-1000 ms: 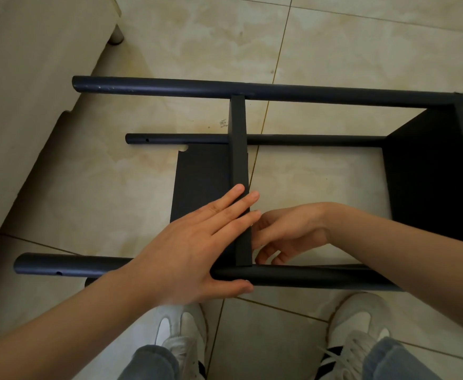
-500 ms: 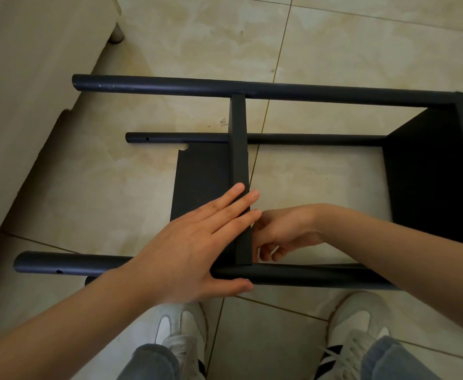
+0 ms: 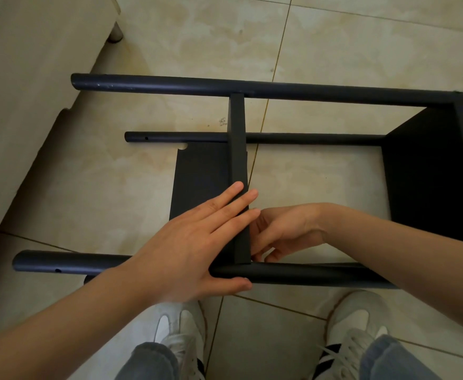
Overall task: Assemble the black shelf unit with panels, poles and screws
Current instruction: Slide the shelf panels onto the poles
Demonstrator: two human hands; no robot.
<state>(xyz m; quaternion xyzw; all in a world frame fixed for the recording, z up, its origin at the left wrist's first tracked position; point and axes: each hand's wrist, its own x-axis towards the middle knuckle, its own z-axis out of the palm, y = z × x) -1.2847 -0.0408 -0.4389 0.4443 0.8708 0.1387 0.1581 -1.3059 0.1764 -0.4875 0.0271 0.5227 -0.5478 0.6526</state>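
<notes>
The black shelf unit lies on its side on the tiled floor. Its far pole (image 3: pixel 252 87), a lower pole (image 3: pixel 307 138) and the near pole (image 3: pixel 307 272) all run left to right. A middle panel (image 3: pixel 237 149) stands on edge between the poles, and an end panel (image 3: pixel 430 174) closes the right end. My left hand (image 3: pixel 194 250) lies flat with straight fingers across the middle panel's edge, thumb under the near pole. My right hand (image 3: pixel 282 234) is just right of that panel, fingers curled at the joint with the near pole. Whether it holds a screw is hidden.
A beige sofa side (image 3: pixel 32 105) with a short leg (image 3: pixel 115 34) borders the left. My two white shoes (image 3: pixel 181 333) stand just in front of the near pole. Open floor tiles (image 3: pixel 334 37) lie beyond the far pole.
My right hand's fingers have shifted slightly at the panel-pole joint. The left hand and the shelf parts have not moved.
</notes>
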